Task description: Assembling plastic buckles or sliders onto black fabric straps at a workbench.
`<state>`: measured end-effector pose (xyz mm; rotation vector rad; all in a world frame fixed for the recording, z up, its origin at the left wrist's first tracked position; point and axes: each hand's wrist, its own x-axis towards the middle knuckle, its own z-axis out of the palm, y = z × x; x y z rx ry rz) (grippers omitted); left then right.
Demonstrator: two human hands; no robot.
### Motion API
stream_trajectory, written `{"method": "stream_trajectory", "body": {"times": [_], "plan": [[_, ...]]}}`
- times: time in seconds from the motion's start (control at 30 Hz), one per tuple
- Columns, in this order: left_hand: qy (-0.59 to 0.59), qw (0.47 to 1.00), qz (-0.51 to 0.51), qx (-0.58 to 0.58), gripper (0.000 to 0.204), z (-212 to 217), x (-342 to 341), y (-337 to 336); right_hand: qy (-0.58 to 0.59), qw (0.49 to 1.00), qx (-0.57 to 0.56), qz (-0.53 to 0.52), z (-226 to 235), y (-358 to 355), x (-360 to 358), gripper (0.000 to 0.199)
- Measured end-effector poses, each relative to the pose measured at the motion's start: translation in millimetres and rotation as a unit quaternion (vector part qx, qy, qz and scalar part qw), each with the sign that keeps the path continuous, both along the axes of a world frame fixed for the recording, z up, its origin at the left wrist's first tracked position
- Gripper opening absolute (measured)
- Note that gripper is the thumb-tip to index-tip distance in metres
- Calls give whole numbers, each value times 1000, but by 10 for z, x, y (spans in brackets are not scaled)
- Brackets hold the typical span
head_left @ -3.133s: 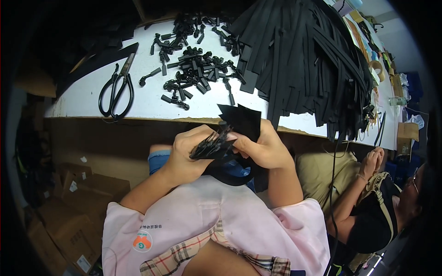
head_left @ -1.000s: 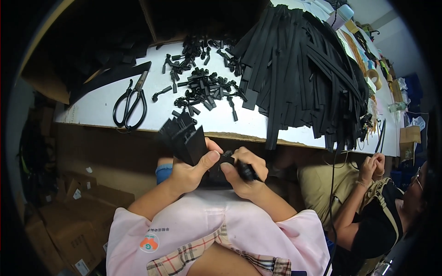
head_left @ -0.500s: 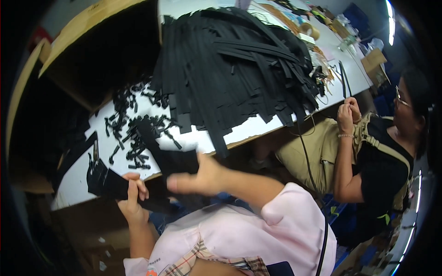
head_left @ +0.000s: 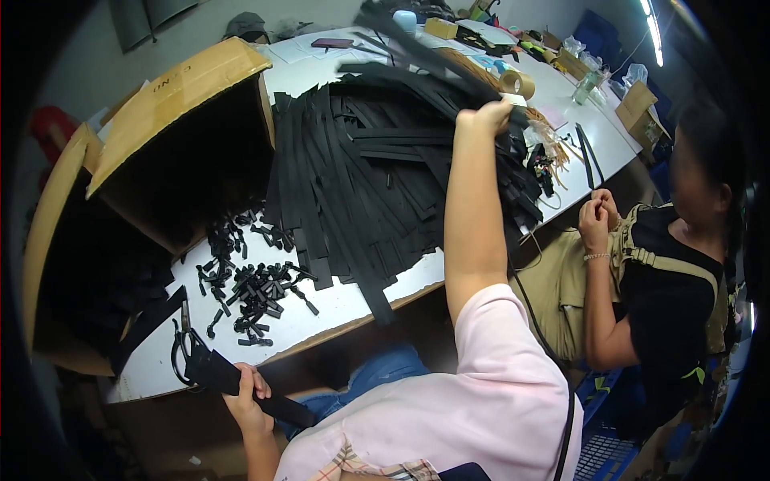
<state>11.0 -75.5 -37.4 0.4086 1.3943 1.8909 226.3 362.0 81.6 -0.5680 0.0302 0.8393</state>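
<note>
Beside open cardboard box (head_left: 188, 76), left hand (head_left: 245, 398) clenched on black strip (head_left: 241, 386); right hand (head_left: 484, 119) gripping strap pile (head_left: 361, 168).

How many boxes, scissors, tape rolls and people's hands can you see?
Cardboard boxes: 2 (second)
Scissors: 1
Tape rolls: 1
Hands: 4 (left hand, right hand, co-worker's hands, pressed together)
Total: 8

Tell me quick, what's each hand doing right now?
Left hand: closed on a black strap.
Right hand: closed on a strap at the strap pile, lifting it.
</note>
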Motion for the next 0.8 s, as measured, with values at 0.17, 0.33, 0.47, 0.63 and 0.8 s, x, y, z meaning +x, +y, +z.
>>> {"method": "stream_trajectory", "body": {"times": [0.17,0.33,0.47,0.63,0.8], "plan": [[9,1000,-3,0,10,41,6,22,-7,996,-81,34,-550,20,19,49],[-1,1000,-12,26,9,65,38,21,-6,997,14,79,-446,-55,167,56],[-12,999,4,34,8,60,38,-1,-26,986,111,121,-478,-344,275,59],[-8,999,12,32,8,63,23,-26,-456,878,15,-142,-516,-714,67,53],[-14,999,20,25,9,63,13,-63,-873,478,1,-100,-518,-382,-336,60]]}}
